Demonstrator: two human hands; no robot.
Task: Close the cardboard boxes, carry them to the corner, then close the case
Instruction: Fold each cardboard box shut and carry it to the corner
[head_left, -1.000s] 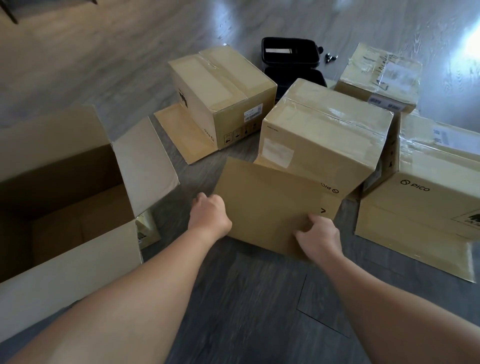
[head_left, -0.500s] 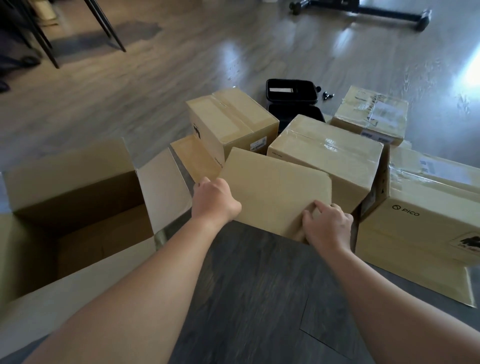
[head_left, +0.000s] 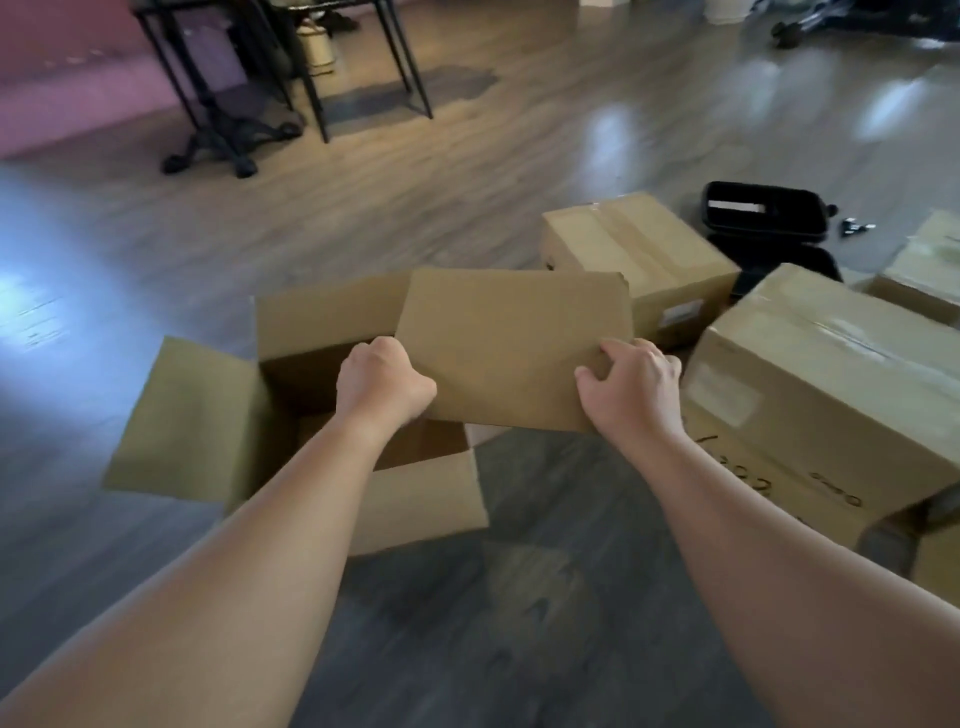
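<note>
1. Our left hand (head_left: 383, 382) grips the near left corner of a flat cardboard sheet (head_left: 511, 345), fingers curled under its edge into a fist.
2. Our right hand (head_left: 635, 387) pinches the sheet's near right corner, thumb on top and fingers bent over the edge.
3. We hold the sheet nearly level above the open cardboard box (head_left: 311, 415), over its right side; the box stands on the dark wood floor (head_left: 545, 623) with its flaps folded outward.
4. A taped cardboard box (head_left: 639, 260) stands beyond the sheet, and a larger taped box (head_left: 831, 384) stands just right of our right hand.
5. The black case (head_left: 763, 213) lies open on the floor behind those two boxes, its lid up.
6. A black metal table frame (head_left: 291, 78) stands far off at the upper left.
</note>
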